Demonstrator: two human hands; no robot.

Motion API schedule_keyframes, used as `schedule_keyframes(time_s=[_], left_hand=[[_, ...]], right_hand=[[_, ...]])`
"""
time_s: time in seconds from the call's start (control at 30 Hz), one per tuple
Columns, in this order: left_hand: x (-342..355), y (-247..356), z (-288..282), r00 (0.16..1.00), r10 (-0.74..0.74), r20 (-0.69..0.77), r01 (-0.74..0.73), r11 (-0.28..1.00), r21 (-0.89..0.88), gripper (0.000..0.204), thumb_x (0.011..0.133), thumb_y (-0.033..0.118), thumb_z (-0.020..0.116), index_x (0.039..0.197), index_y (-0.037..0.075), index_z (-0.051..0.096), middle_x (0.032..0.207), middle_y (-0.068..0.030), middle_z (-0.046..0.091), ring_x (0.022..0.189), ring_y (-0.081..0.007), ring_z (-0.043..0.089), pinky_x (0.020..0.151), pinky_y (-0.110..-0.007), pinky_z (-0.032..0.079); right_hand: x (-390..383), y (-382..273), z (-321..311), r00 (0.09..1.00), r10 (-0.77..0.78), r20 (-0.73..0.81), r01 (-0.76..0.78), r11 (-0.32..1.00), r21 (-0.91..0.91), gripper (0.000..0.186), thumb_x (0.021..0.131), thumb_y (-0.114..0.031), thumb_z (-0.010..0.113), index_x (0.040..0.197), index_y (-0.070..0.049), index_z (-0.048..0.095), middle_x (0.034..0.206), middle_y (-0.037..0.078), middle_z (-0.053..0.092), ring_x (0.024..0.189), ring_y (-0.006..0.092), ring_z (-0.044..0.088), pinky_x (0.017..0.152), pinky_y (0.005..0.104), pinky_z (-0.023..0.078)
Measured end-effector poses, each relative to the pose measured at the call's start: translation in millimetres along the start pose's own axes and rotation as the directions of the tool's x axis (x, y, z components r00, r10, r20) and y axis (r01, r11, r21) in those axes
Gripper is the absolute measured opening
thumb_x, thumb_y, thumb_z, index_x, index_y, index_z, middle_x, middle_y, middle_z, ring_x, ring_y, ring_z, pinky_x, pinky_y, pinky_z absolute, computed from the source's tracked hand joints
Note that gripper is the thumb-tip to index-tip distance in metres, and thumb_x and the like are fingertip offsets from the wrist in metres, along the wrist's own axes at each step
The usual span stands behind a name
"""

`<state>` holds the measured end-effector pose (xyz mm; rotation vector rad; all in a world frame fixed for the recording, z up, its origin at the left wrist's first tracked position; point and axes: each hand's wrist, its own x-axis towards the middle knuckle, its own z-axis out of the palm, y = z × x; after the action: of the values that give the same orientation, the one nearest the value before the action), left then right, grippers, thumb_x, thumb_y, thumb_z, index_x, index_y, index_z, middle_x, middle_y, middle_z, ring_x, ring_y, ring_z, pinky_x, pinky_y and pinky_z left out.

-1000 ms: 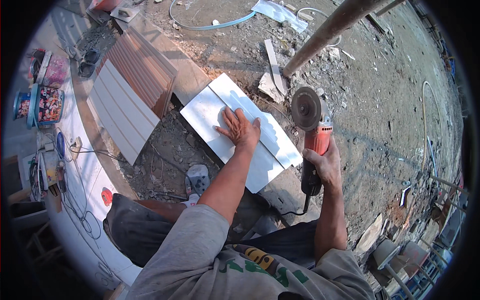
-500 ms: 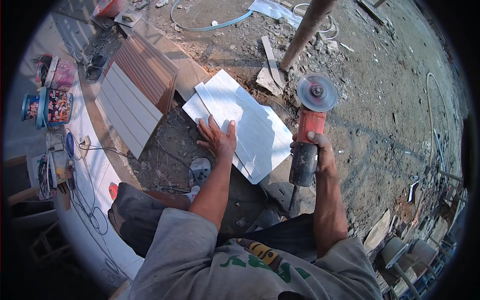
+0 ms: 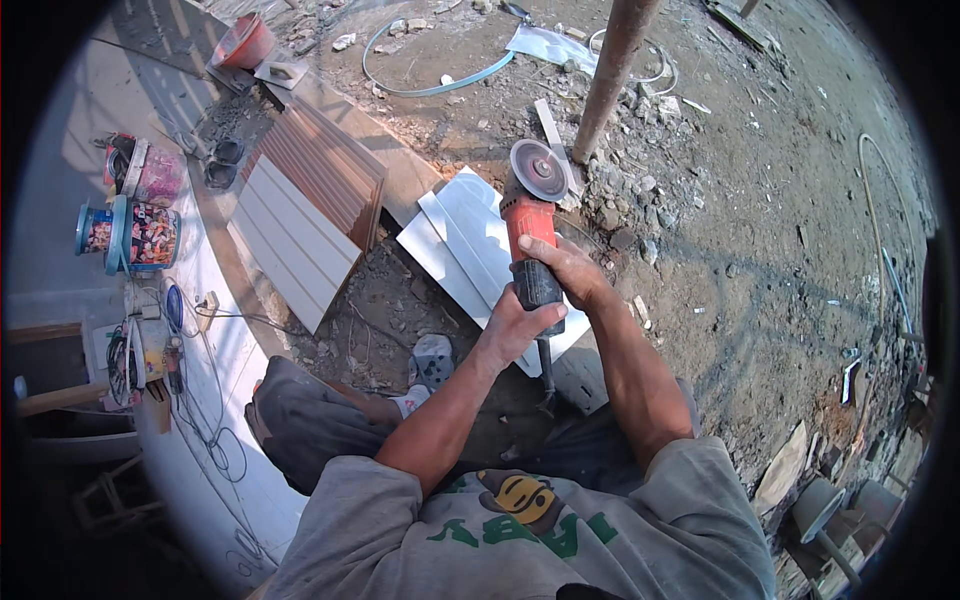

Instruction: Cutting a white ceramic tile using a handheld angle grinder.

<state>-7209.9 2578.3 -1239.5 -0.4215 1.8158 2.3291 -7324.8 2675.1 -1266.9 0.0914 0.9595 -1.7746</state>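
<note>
An angle grinder [image 3: 528, 222] with a red front, a black rear body and a round cutting disc is held over the white tile, disc end pointing away from me. My right hand [image 3: 562, 268] wraps round its middle from the right side. Lower down, my left hand [image 3: 516, 325] grips the black rear part near the cord. Underneath lies the white tile [image 3: 425, 255], partly hidden by the grinder and my hands. A narrower white strip [image 3: 455, 235] rests on that tile. Whether the disc spins or touches the tile, I cannot tell.
Left of the tile lean ribbed brown panels [image 3: 345, 165] and a striped cream panel [image 3: 295, 245]. Paint buckets [image 3: 150, 235] and tangled cables [image 3: 205, 430] are at the far left. A metal pole [image 3: 612, 85] rises beyond the tile. Rubble covers the ground [image 3: 760, 290].
My left hand has left the white tile and taken hold of the grinder's rear. My right hand has brought the grinder leftward, over the tile. The view has shifted slightly.
</note>
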Motion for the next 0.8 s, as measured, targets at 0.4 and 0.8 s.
schedule_keyframes(time_s=[0.4,0.8], left_hand=[[14,31,-80,0.980,-0.024,-0.199,0.161,0.687,0.709,0.102,0.067,0.040,0.082,0.137,-0.001,0.020,0.130,-0.0257,0.048,0.119,-0.0389,0.051,0.097,-0.046,0.043],[103,-18,-241,0.597,0.100,-0.796,0.634,0.550,0.544,0.075,0.078,0.046,0.068,0.138,0.012,0.039,0.148,-0.0151,0.030,0.139,-0.0351,0.026,0.098,-0.069,0.028]], right_hand=[[87,7,78,0.826,-0.311,-0.470,-0.099,0.742,-0.664,0.075,0.055,-0.025,0.086,0.113,-0.001,0.046,0.094,0.013,0.060,0.086,0.0254,0.061,0.077,0.0375,0.050],[158,-12,62,0.931,-0.226,-0.288,-0.184,0.390,-0.902,0.078,0.056,-0.033,0.073,0.121,0.000,0.046,0.102,0.025,0.064,0.094,0.0390,0.063,0.085,0.0445,0.049]])
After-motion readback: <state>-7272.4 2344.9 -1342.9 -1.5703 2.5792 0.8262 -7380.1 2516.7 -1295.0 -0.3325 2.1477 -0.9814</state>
